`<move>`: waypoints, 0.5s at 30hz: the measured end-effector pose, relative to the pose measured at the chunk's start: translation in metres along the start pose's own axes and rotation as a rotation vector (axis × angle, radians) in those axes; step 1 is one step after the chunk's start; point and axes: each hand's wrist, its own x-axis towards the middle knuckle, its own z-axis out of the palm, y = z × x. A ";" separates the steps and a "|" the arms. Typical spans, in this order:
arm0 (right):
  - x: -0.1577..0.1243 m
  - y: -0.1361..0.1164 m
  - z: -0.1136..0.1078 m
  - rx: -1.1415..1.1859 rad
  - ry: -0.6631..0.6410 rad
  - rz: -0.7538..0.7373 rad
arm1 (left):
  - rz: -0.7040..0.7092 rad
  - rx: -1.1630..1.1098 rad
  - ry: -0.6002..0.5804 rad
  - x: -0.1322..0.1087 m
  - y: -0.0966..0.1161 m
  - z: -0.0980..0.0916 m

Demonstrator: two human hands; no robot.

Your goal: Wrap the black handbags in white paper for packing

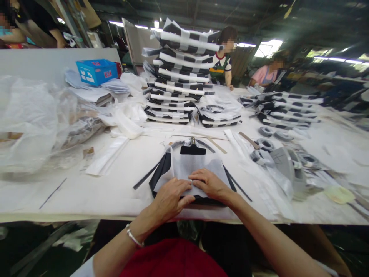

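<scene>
A black handbag (161,173) lies on the table in front of me, with a sheet of white tissue paper (184,165) over its front. At its top a black tab with a metal clasp (193,143) shows above the paper. My left hand (173,194) rests on the lower part of the paper, fingers stretched and thumb apart. From the other side my right hand (209,184) lies on the paper, its fingers slightly bent. The fingertips of both hands nearly meet at the middle. Thin dark straps (238,184) stretch out at the bag's sides.
Behind the bag rises a tall stack of wrapped black bags (181,77); another stack (288,111) stands at right. Rolls of grey strap (265,132) and a tape dispenser (285,165) lie right. Clear plastic (31,127) and a blue box (98,72) are left. Other people work beyond.
</scene>
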 end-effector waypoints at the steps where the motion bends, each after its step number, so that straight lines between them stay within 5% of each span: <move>1: 0.000 0.000 0.001 0.019 0.017 0.026 | -0.020 -0.006 -0.011 0.001 0.000 -0.001; 15: 0.015 -0.025 0.010 -0.106 0.097 0.299 | -0.062 -0.053 -0.047 0.004 0.000 -0.001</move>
